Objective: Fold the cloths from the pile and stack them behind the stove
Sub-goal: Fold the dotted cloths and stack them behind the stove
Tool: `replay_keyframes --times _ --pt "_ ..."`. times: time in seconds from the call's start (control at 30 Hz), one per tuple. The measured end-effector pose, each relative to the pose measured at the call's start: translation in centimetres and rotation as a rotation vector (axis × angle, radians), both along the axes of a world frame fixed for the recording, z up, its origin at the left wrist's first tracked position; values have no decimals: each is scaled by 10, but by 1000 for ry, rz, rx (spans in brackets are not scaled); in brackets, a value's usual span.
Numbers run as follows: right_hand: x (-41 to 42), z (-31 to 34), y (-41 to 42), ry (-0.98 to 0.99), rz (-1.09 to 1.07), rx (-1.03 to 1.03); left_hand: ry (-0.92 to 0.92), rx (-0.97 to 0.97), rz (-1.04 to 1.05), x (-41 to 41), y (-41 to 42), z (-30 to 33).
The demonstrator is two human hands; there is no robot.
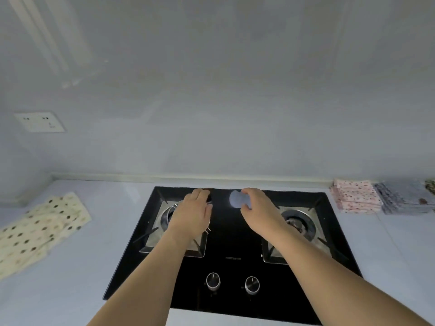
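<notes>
Over the stove [231,243], the right hand [255,208] pinches a small pale cloth [237,199]; the left hand [194,212] hovers relaxed, empty. The cloth looks light and limp; best held by corners.

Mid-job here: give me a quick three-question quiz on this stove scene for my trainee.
1. True or false: the dotted cream cloth lies on the counter left of the stove.
2. What does the right hand hold? A) a knob B) a small pale round object C) a pink cloth
3. Where do the folded stacks sit relative to the stove?

Key: 1 true. 2 B. 3 On the counter to its right, by the wall.
</notes>
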State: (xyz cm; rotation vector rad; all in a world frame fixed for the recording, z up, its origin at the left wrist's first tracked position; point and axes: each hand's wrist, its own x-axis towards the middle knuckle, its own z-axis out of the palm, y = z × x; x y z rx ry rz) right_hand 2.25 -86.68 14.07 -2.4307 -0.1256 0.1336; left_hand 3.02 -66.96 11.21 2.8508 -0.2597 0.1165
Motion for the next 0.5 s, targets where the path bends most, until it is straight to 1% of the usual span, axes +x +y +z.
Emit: replay_keyframes --times 0.1,0.2,0.33,0.4,0.5 --pt "3 -1 40 19 28 -4 30 11 30 -3 46 0" --pt "8 -6 81 11 94 0 15 -9 96 -9 81 -3" --pt "5 -12 149 46 118 53 28 7 74 -23 143 -11" --pt "2 -16 187 66 154 27 34 -20 141 -27 184 -13" --pt "3 -20 251 31 161 -20 40 -81 216 -33 252 -21"
